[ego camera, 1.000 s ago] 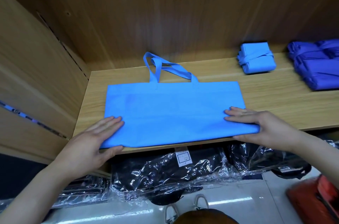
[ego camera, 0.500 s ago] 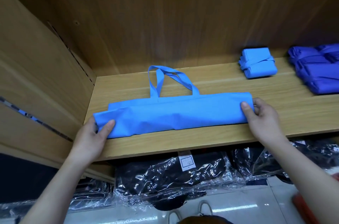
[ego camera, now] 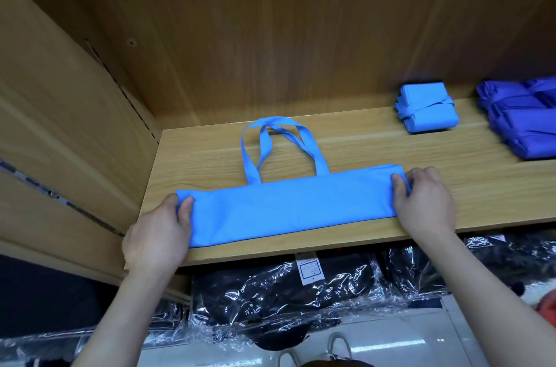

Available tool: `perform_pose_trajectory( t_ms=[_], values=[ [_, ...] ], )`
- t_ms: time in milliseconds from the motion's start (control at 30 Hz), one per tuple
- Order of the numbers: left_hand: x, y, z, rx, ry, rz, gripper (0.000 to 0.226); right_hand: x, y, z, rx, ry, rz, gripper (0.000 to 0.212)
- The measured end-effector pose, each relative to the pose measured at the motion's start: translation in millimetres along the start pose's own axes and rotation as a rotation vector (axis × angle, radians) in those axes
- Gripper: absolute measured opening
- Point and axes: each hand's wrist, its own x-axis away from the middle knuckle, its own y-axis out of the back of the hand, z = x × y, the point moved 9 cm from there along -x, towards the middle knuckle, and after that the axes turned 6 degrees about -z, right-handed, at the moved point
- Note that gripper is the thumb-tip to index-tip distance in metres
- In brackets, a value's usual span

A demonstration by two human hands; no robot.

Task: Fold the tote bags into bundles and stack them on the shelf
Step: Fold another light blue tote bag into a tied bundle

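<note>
Lying flat near the front edge of the wooden shelf (ego camera: 346, 150), light-blue tote bag (ego camera: 288, 210) folded into a long strip, handles (ego camera: 279, 144) toward the back. Left hand (ego camera: 156, 234) pinches its left end; right hand (ego camera: 424, 204) pinches the right end. Tied blue bundle (ego camera: 427, 109) sits well right, near purple bags (ego camera: 523, 120).

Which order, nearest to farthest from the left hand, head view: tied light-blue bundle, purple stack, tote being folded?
1. The tote being folded: the left hand pinches its left end.
2. The tied light-blue bundle: back of the shelf, right of centre.
3. The purple stack: far right, cut off by the frame edge.
</note>
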Motion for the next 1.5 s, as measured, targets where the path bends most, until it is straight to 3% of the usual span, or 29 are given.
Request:
perform_pose_trajectory(
  t_ms=[133,233,300,400,500,667,800,900,1033,1133,1233,1333,1433,1500],
  values=[
    [-2,2,8,-0.006,0.034,-0.056,0.036,-3,1,1,0.005,0.017,0.026,0.027],
    [-2,2,15,0.285,0.053,-0.124,0.014,-3,0,2,0.028,0.005,0.058,0.025],
    [-1,4,9,0.375,-0.050,-0.142,0.035,-2,6,11,0.042,0.042,0.031,0.023],
    [4,-4,-22,0.296,-0.438,-0.043,0.047,2,0,38,0.122,0.266,0.093,0.048],
    [11,-23,-26,0.326,-0.487,0.215,0.053,13,-20,58,0.075,0.449,0.299,0.042],
    [34,-34,-17,0.085,-0.709,0.297,0.093,17,-40,46,0.204,0.561,0.503,0.072],
    [46,-17,-23,0.077,-0.803,0.172,0.081,6,-42,46,0.282,0.562,0.522,0.068],
    [51,-13,-28,0.006,-0.816,0.135,0.088,7,-33,61,0.286,0.511,0.441,0.063],
    [61,-7,-51,-0.140,-0.832,0.066,0.080,89,-36,127,0.064,0.780,0.595,0.083],
    [67,3,-60,-0.165,-0.840,0.026,0.077,121,-52,144,0.088,0.874,0.476,0.086],
    [72,13,-51,0.000,-0.818,0.112,0.078,115,-49,143,-0.014,0.779,0.394,0.076],
    [71,30,-39,0.384,-0.735,0.160,0.067,116,-37,143,-0.163,0.738,0.345,0.067],
    [66,72,-48,0.683,-0.670,0.061,0.029,113,-34,136,-0.426,0.576,0.483,0.055],
    [59,100,-58,0.900,-0.591,0.008,0.025,114,-34,133,-0.631,0.404,0.602,0.039]
  ],
)
